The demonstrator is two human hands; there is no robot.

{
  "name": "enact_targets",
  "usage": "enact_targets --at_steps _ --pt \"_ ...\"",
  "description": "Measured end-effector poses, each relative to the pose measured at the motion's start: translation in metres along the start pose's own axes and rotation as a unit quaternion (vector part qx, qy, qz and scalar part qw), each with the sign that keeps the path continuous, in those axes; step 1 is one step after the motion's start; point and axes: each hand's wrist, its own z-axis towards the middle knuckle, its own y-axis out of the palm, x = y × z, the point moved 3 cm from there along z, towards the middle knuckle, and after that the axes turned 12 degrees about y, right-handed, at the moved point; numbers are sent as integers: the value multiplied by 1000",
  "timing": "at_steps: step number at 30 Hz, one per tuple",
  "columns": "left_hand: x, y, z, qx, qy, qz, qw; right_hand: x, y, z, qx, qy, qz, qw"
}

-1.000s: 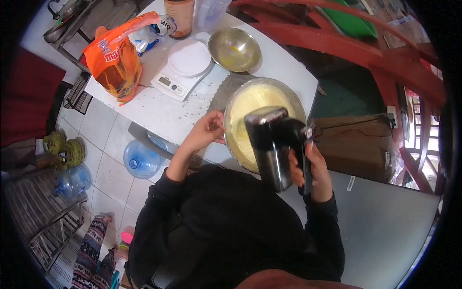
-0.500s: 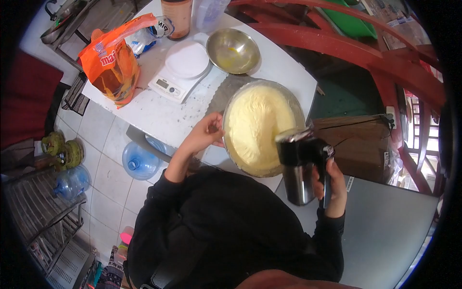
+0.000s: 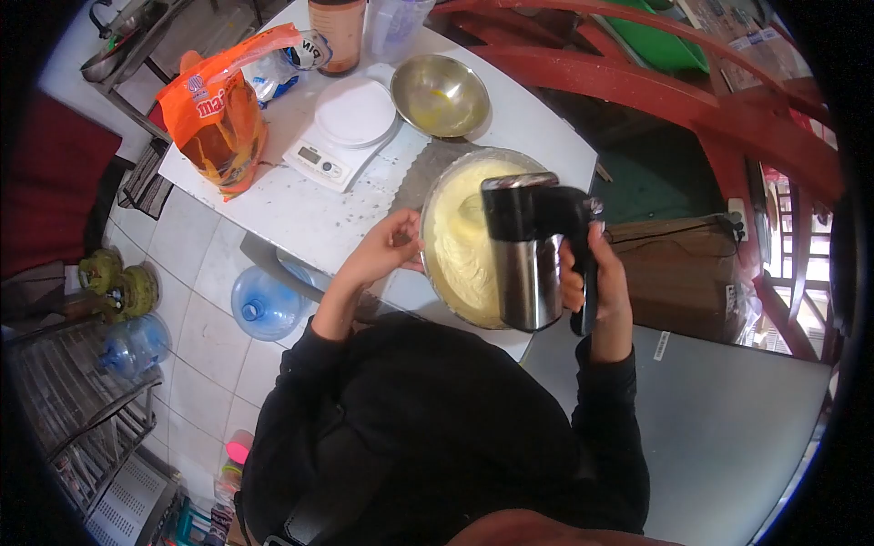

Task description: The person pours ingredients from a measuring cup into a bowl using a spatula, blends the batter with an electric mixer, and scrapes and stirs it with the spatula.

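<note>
A large mixing bowl (image 3: 431, 273) of pale yellow, creamy batter (image 3: 462, 264) stands at the table's near edge. My left hand (image 3: 387, 246) grips the bowl's left rim, thumb and fingers closed on it. In my right hand (image 3: 596, 278) is a black and silver hand mixer (image 3: 528, 273), fingers wrapped round its handle. The mixer's body hangs over the right half of the bowl and hides part of the batter. Its beaters are mostly hidden beneath it, around the upper middle of the batter.
Beyond the bowl are a metal bowl (image 3: 441, 96) with yellow residue and a white kitchen scale (image 3: 314, 164). An orange bag (image 3: 214, 127) stands at the table's left, near a brown-filled container (image 3: 337, 36). A grey surface (image 3: 710, 428) lies right; a blue water jug (image 3: 266, 300) is on the floor.
My right hand has moved the hand mixer up and left, from the bowl's right edge to over the batter. My left hand stays at the rim.
</note>
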Motion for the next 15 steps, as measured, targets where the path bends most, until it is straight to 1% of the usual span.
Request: enact_targets --at_steps 1,3,7,8,11,13,15 --pt "0 0 0 2 0 1 1000 -5 -3 -1 -33 -15 24 999" --pt "-2 -1 0 -3 2 4 1000 -7 -19 -4 4 -18 49 999" --pt "-7 -4 2 -23 4 5 1000 6 -35 -33 76 -37 11 996" --pt "-7 -4 2 -28 3 4 1000 11 -35 -43 96 -27 23 995" --pt "-8 -5 3 -31 0 8 999 24 -35 -65 67 0 18 998" --pt "-4 -4 4 -35 -2 2 999 27 -20 -72 32 -3 -40 999" --pt "0 -2 4 -35 -4 0 999 35 -7 -74 10 44 -2 999"
